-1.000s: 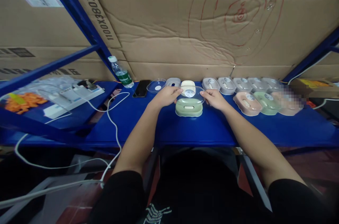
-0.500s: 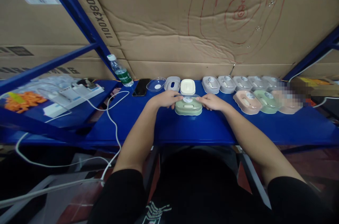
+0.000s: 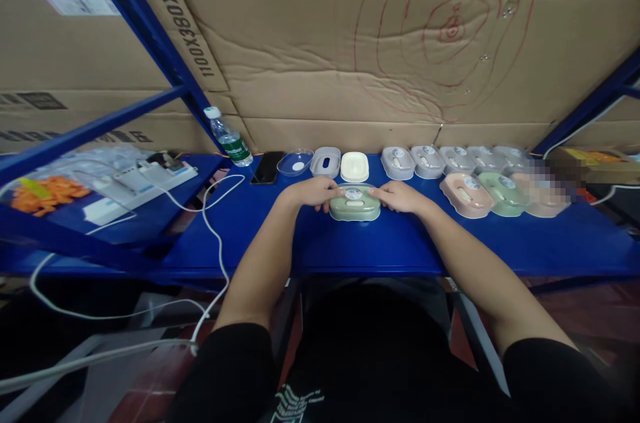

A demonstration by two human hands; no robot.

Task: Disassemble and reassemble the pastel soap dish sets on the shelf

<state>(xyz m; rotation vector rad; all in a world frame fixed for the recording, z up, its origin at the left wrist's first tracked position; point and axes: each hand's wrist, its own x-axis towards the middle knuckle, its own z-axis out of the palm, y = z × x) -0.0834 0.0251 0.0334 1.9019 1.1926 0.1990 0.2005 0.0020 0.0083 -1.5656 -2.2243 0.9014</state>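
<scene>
A pale green plastic box (image 3: 355,212) with a see-through lid and a round sticker on top rests on the blue table in front of me. My left hand (image 3: 316,192) grips its left side, the thumb lying over the lid's edge. On the opposite side my right hand (image 3: 399,195) holds the box the same way, thumb on the lid and fingers curled at the rim. Just behind it sit a cream square container (image 3: 355,166), a grey tray with an oval slot (image 3: 326,163) and a loose clear lid (image 3: 295,162).
Several grey lidded boxes (image 3: 399,162) line the back right, with a pink box (image 3: 467,195) and a green box (image 3: 506,193) before them. To the left are a phone (image 3: 267,168), a water bottle (image 3: 231,139), a white cable (image 3: 221,236) and a power strip (image 3: 140,195). Cardboard (image 3: 300,49) stands behind.
The clear lid sits lower on the green box, and the gap along the rim has narrowed. Both hands stay at its sides.
</scene>
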